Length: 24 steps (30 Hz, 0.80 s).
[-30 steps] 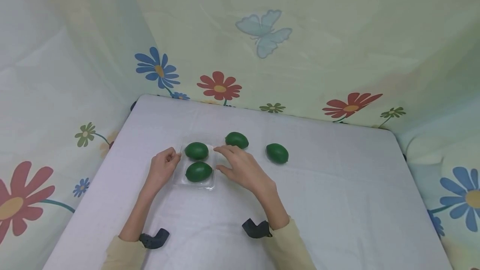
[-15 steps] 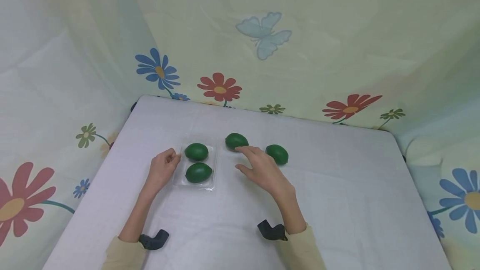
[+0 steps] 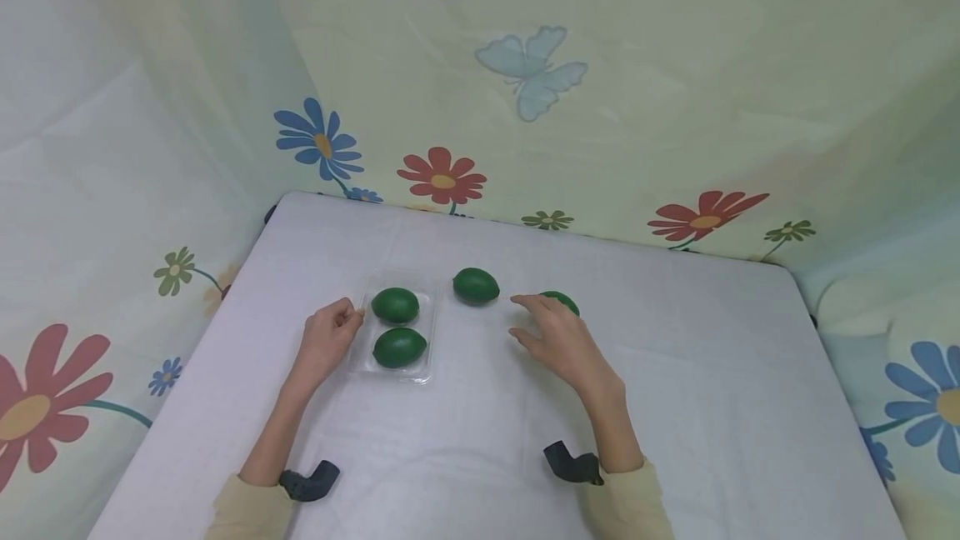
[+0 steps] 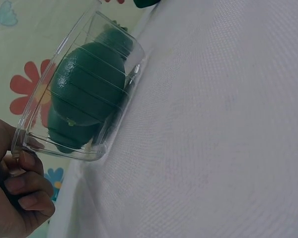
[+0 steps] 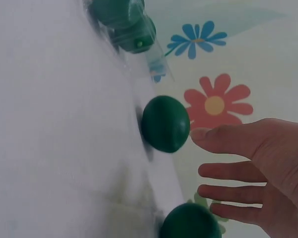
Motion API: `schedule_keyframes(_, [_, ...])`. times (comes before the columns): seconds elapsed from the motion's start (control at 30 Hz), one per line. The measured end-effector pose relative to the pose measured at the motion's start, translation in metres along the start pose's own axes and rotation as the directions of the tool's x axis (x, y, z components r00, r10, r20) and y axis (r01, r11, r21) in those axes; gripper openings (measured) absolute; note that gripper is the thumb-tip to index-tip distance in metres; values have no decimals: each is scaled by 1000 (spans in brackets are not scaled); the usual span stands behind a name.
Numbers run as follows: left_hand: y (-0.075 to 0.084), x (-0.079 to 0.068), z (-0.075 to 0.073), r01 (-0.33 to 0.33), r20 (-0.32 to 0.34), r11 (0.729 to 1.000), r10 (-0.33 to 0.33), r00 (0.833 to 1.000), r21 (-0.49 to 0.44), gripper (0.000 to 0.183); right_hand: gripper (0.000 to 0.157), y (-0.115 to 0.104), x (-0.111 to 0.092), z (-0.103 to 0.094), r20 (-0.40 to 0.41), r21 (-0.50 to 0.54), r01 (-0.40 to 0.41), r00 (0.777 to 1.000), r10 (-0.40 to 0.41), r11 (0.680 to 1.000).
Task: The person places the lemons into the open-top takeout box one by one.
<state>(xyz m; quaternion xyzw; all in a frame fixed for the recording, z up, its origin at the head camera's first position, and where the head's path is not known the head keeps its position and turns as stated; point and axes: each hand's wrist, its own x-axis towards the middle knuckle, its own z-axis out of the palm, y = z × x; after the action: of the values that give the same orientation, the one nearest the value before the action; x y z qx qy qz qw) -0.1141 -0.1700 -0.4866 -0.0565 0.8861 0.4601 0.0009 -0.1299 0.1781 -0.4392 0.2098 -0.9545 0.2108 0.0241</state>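
Note:
A clear plastic box on the table has two green limes in it, one behind the other. At its left side my left hand pinches the rim between thumb and curled fingers, as the left wrist view shows. My right hand hovers with nothing in it, fingers apart and slightly bent. In the head view it partly covers the rightmost loose lime. Another loose lime lies between the box and that hand; the right wrist view shows both loose limes beside the fingers.
A white cloth covers the table. Behind and at the sides hangs a pale curtain printed with flowers and a butterfly. Dark wrist mounts sit by both sleeves.
My right hand has moved right, from the box's right edge past the middle loose lime to the rightmost one. The left hand stays at the rim, and the limes lie where they were.

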Motion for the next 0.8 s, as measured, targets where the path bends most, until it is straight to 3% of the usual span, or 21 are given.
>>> schedule_keyframes(0.5, [-1,0,0,-14,-6,1000,14,1000,9,28,44,30,5,0,-44,18,-38,998,39,999])
schedule_keyframes(0.8, [0,0,-2,-12,-2,1000,12,1000,-6,28,51,50,9,11,-21,43,-100,995,101,994])
